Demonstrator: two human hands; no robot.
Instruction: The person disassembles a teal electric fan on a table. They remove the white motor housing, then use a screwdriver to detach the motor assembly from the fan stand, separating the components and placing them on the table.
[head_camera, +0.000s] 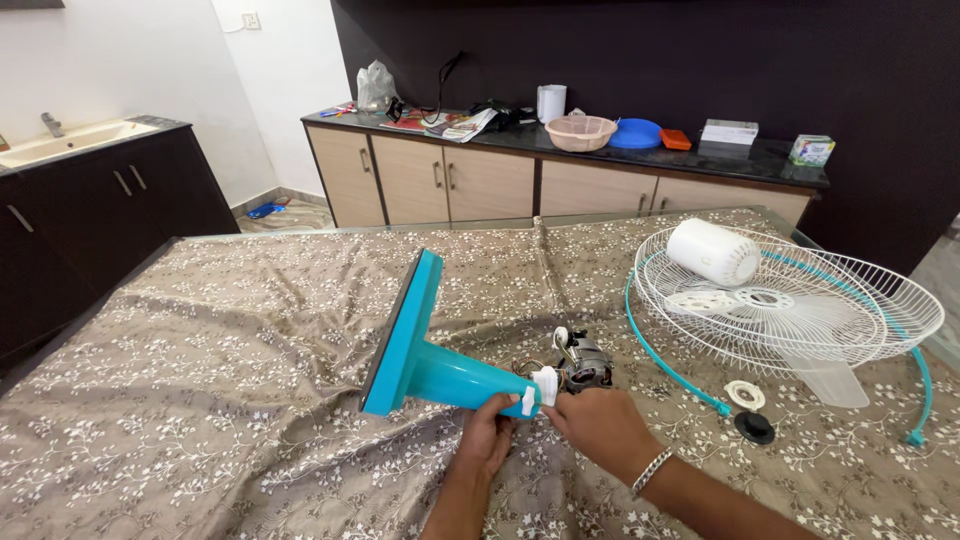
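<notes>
At the lower middle of the frame, the left hand (487, 437) is wrapped around the narrow neck of a turquoise fan stand (425, 360), which lies on its side on the patterned tablecloth (200, 380). The right hand (600, 425) has its fingers closed on the bare fan motor (582, 365) at the stand's tip.

On the counter at the upper right sit two small boxes: a flat white box (730, 131) and a green-and-white carton (811, 150). To the right on the table lie two white wire grilles (800, 305), one white motor cover (712, 252), and two small round caps (750, 410), one white, one black.
</notes>
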